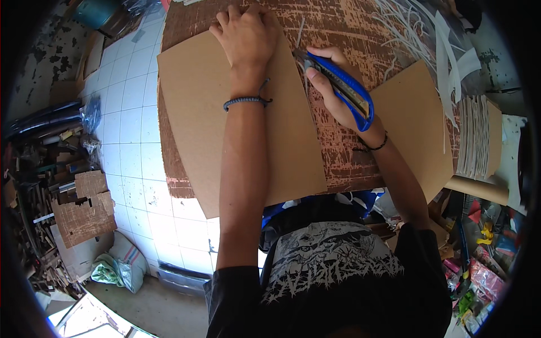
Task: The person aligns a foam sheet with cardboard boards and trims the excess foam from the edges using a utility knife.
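A large brown cardboard sheet (191,129) lies on the scuffed brown tabletop (344,160), its near corner jutting past the table's edge. My left hand (248,36) presses on the sheet's far end, fingers spread toward its far edge. In my right hand (329,84) is a blue utility knife (344,87), gripped with the thumb along its side. The knife's tip is close to the sheet's right edge; whether the blade touches the board I cannot tell. A second cardboard piece (417,124) rests to the right, partly behind my right forearm.
Thin white strips (400,22) pile up at the far right. Beside the second board stands a stack of pale layered sheets (473,135), with a cardboard tube (479,190) nearby. Scrap wood (34,208) and a white sack (124,262) sit on the floor at left. Colourful clutter (484,270) fills the lower right.
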Demonstrator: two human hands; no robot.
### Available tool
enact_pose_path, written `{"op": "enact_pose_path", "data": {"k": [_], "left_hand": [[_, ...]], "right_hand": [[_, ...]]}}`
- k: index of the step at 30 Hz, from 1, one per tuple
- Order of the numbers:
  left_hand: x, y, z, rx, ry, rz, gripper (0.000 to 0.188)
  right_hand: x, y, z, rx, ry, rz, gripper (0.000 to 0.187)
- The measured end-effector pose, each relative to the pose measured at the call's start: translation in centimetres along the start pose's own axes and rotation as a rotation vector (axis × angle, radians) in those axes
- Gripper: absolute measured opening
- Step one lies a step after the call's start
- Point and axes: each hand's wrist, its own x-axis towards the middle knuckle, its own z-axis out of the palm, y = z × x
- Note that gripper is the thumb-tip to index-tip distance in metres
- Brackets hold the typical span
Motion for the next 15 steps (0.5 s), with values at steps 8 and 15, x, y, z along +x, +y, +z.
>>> {"op": "enact_pose_path", "data": {"k": [8,15], "left_hand": [[-0.4,1.0,-1.7,-0.099,0.048,-0.013,0.020],[-0.1,-0.7,0.7,-0.003,0.067,0.026,0.020]], "right_hand": [[-1.8,-1.5,-1.2,0.038,-0.052,0.063,0.030],[0.0,-0.2,-0.2,-0.016,0.027,0.007,0.033]]}}
